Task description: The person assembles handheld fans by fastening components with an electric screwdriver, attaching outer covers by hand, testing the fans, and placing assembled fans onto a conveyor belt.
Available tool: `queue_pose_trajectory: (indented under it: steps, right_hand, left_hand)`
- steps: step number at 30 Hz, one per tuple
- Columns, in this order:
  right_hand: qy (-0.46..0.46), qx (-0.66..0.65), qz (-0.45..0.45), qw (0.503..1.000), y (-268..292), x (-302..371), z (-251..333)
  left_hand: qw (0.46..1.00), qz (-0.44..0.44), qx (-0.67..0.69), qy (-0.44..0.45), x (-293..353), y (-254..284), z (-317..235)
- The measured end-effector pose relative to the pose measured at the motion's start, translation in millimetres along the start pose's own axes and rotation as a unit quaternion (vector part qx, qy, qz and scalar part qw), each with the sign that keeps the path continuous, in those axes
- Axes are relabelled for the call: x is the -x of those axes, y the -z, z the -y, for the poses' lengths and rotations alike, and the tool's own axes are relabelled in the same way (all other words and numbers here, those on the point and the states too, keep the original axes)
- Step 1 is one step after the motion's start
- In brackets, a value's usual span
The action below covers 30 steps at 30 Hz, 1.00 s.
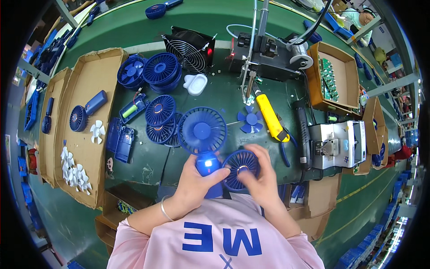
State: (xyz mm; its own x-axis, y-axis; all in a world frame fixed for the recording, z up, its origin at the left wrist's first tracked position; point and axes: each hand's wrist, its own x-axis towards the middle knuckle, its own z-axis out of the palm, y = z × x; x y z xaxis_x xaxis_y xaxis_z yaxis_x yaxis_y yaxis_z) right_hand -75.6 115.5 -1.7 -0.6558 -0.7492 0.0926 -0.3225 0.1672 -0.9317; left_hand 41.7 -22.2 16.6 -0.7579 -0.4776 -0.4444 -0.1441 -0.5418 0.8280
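My left hand (192,181) is wrapped round the handle of a blue handheld fan (206,163), which stands upright with a lit spot on its front. Inside its round cage the blades look blurred, and no front grille shows over them. My right hand (263,179) grips a round blue fan grille (239,159) close beside the handle, fingers over its far edge and thumb on its face. Just beyond the grille lies a loose blue fan blade (251,119). To its right is a yellow-handled tool (268,114).
Blue cages (160,69) and grilles (160,110) are stacked at left, near an open cardboard tray (89,58) holding white blades (74,172). A black cooling fan (190,47), soldering machine (268,56), box of circuit boards (340,96) and white machine (338,143) stand around the green table.
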Motion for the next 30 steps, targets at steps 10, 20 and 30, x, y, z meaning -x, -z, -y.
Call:
queue_pose_trajectory:
  steps: [10,20,30]
  right_hand:
    - [0.053,0.029,0.042,0.997,15,5,2]
    - [0.137,0.005,0.072,0.988,26,2,-1]
    - [0.152,0.000,0.103,0.983,38,5,1]
  left_hand:
    - [0.994,0.089,0.039,0.047,11,2,-6]
    - [0.938,0.264,-0.223,0.038,24,-3,-15]
    - [0.925,0.292,-0.229,0.078,26,-2,-19]
